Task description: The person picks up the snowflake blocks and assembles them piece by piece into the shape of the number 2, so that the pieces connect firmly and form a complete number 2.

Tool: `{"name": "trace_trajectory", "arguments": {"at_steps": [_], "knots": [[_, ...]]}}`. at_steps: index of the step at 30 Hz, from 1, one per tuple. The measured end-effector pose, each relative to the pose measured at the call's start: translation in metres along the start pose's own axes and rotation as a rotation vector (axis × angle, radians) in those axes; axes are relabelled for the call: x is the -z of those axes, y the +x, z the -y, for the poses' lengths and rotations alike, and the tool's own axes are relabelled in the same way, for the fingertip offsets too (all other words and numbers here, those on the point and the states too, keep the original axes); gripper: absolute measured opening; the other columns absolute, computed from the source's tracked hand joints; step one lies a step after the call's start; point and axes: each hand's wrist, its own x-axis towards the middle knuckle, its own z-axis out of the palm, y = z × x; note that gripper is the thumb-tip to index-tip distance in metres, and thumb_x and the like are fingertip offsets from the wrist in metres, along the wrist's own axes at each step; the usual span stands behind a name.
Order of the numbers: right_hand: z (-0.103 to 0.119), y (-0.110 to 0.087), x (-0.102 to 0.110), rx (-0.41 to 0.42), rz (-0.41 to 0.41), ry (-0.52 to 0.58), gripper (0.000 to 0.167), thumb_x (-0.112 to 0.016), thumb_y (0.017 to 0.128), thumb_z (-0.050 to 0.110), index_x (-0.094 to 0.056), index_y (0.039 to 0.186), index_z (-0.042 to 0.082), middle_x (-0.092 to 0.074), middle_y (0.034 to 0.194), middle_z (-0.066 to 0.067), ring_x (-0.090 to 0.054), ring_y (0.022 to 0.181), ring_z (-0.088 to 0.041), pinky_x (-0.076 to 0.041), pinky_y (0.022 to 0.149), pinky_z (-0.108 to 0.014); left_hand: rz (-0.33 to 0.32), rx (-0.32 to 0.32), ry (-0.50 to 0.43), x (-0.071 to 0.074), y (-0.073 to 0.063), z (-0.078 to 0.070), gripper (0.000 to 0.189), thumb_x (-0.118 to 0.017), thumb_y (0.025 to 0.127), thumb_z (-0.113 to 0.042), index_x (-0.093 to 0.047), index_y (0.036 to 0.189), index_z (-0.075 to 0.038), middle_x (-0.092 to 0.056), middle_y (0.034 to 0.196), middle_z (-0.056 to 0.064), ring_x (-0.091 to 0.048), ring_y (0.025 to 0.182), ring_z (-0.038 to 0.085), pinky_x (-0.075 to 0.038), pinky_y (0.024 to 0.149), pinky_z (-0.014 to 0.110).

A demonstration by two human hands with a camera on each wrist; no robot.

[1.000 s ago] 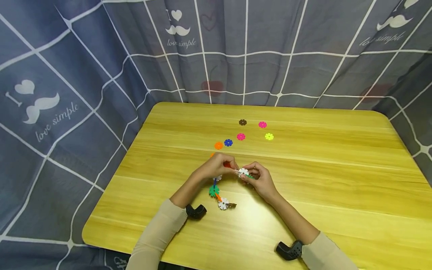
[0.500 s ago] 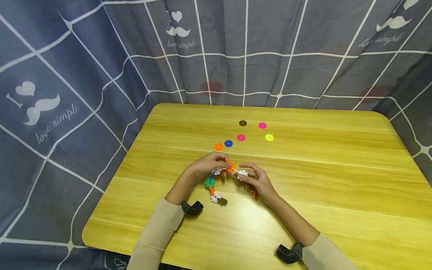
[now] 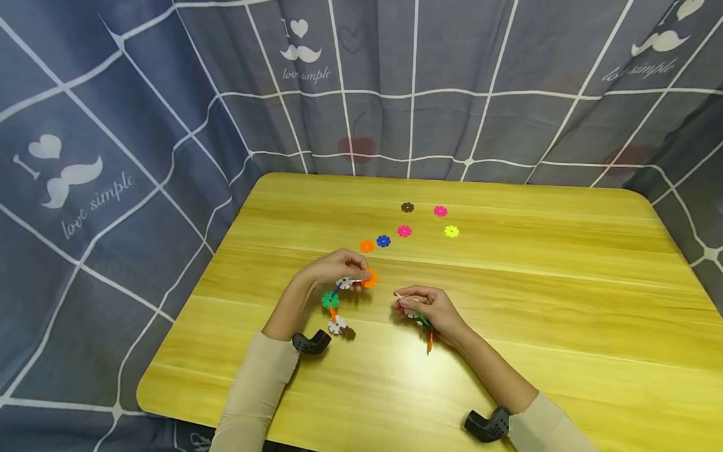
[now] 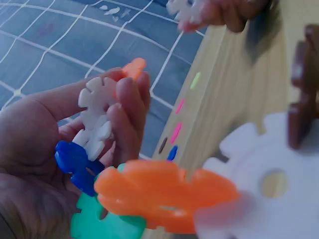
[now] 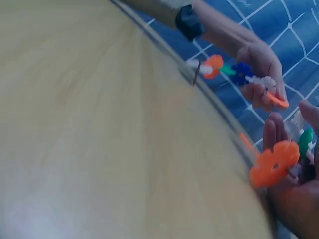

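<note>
My left hand (image 3: 341,267) pinches an orange notched disc (image 3: 370,279) at the upper end of a chain of interlocking snowflake discs. Below it follow white pieces (image 4: 97,102), a blue disc (image 4: 77,167), a green disc (image 3: 330,301), another orange one (image 4: 164,194), a white disc (image 3: 336,324) and a brown disc (image 3: 348,333). Across a gap, my right hand (image 3: 432,309) holds a second chain between thumb and fingers. A white disc (image 3: 412,312), a green disc (image 5: 305,142) and an orange disc (image 5: 276,164) show in it; the palm hides the rest.
Loose discs lie flat on the wooden table (image 3: 565,282) beyond the hands: brown (image 3: 407,207), two pink (image 3: 404,231), yellow (image 3: 451,231), blue (image 3: 383,241) and orange (image 3: 367,246). A grey checked curtain (image 3: 452,113) hangs behind and at both sides.
The hands were close together over the joined pieces and have since drawn apart. My left hand has moved left with its chain, and a gap now separates the two chains.
</note>
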Motion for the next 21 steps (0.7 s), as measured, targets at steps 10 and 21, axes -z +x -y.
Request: {"name": "trace_trajectory", "arguments": {"at_steps": [10,21], "knots": [[0.001,0.004,0.002,-0.022,0.057,-0.023,0.035,-0.061,0.089,0.015,-0.059,0.117,-0.006,-0.063,0.101,-0.028,-0.064,0.091,-0.030,-0.051,0.081,-0.034,0.102,-0.008,0.199,-0.011,0.002,-0.007,0.017,-0.064,0.088,-0.014,-0.071,0.080,0.000,-0.065,0.082,0.009,-0.055,0.068,0.016,-0.047,0.066,0.029],[0.004,0.004,0.006,-0.099,0.128,-0.075,0.038,-0.063,0.088,0.012,-0.056,0.117,-0.013,-0.065,0.101,-0.022,-0.064,0.090,-0.021,-0.052,0.078,-0.029,0.127,0.022,0.225,-0.017,0.000,-0.010,0.019,-0.063,0.088,-0.012,-0.070,0.077,0.001,-0.066,0.078,0.011,-0.056,0.058,0.018,-0.050,0.064,0.039]]}}
